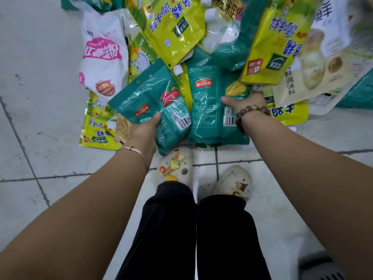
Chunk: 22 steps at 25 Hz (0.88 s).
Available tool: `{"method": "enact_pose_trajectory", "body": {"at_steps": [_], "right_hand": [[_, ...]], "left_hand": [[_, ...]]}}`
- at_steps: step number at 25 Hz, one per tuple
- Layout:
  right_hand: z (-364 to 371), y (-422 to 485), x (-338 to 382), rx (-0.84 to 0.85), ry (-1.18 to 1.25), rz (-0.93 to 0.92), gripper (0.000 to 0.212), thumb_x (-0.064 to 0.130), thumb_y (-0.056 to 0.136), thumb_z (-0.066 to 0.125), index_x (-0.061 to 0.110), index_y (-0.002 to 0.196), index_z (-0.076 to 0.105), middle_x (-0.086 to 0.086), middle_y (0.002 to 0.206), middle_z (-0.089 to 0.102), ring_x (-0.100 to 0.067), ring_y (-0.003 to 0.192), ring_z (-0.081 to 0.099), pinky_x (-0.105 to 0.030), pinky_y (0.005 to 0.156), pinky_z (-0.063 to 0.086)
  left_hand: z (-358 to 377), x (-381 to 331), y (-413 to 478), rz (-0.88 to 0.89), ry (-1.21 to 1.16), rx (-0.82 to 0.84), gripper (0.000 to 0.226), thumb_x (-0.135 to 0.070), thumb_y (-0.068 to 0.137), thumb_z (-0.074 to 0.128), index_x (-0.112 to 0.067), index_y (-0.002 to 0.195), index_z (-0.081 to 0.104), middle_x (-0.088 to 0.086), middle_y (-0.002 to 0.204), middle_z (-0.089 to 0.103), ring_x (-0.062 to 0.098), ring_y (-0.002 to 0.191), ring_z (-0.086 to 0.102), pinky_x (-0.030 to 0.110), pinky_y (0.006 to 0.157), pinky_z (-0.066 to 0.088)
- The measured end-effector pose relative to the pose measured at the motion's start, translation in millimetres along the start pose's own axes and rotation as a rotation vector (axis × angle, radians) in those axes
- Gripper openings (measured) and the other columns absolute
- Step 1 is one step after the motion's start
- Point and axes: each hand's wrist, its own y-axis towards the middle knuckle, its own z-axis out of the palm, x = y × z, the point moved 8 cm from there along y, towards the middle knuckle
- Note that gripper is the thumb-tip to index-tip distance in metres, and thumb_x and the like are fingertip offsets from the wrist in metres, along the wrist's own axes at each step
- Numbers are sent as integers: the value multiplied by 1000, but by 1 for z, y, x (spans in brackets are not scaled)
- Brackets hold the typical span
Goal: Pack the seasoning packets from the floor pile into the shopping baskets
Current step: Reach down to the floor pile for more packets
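Observation:
A pile of seasoning packets point(175, 29), green, yellow and white, covers the tiled floor ahead of my feet. My left hand point(144, 128) grips a teal packet with a red picture point(149, 102) by its lower edge, thumb on top, the packet tilted up off the pile. My right hand point(245, 102) grips a second teal packet point(210, 106) at its right side, thumb pressed on its face. That packet lies on top of others. No shopping basket shows clearly.
My two light shoes point(175, 166) stand on the white floor tiles point(40, 98) just below the pile. A white and pink packet point(103, 55) lies at the pile's left. A dark grid-like object point(323, 271) sits at the bottom right corner.

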Motion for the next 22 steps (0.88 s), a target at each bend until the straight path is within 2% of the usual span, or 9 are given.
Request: {"method": "enact_pose_trajectory", "body": {"at_steps": [3,6,8,10,13,15,18,22], "right_hand": [[0,-5,-3,15,55,-45,60,39,82,68,6,129,48,-9,135,51,-29,124,47,-35,99,39],[3,-18,-17,58,195,-26,43,28,83,70,7,118,58,-9,120,60,-26,114,55,-34,93,43],[-3,-34,-29,75,180,-19,37,25,82,70,3,109,60,-6,110,63,-21,105,58,-29,84,43],[-12,-52,-46,84,197,13,37,23,84,68,-1,110,57,-9,110,61,-22,104,57,-29,80,41],[-36,-84,-73,29,307,88,42,23,89,63,0,121,48,-18,124,54,-32,114,51,-37,90,41],[-58,-105,-89,-56,421,105,40,22,91,60,2,123,46,-16,124,54,-31,115,51,-35,90,40],[-98,-143,-109,-172,583,152,32,19,91,59,4,116,48,-12,112,57,-27,107,54,-30,84,39],[-147,-186,-123,-204,759,153,17,15,90,60,10,105,56,-6,100,59,-22,96,56,-30,83,41]], "left_hand": [[-2,-6,-9,130,56,-80,21,-17,85,69,-11,98,54,4,92,64,30,92,65,50,87,53],[-6,-17,-35,237,189,-129,23,-25,93,58,-8,106,50,7,97,60,29,94,61,42,90,50],[-9,-27,-60,287,308,-136,20,-26,97,52,-8,92,47,8,90,56,23,80,57,31,79,47],[-15,-34,-85,323,416,-118,24,-24,99,47,-7,82,45,7,81,51,22,73,51,28,66,40],[-25,-44,-118,419,528,-49,24,-19,99,46,1,108,53,11,93,56,20,77,56,25,62,42],[-27,-53,-145,502,665,-16,29,-21,98,46,5,112,52,13,91,57,23,76,54,30,66,44],[-23,-66,-194,604,823,58,27,-21,98,47,5,97,53,11,75,53,24,73,49,37,66,41],[-12,-83,-252,656,868,187,29,-20,98,48,7,96,57,18,82,61,29,74,58,42,72,48]]}}
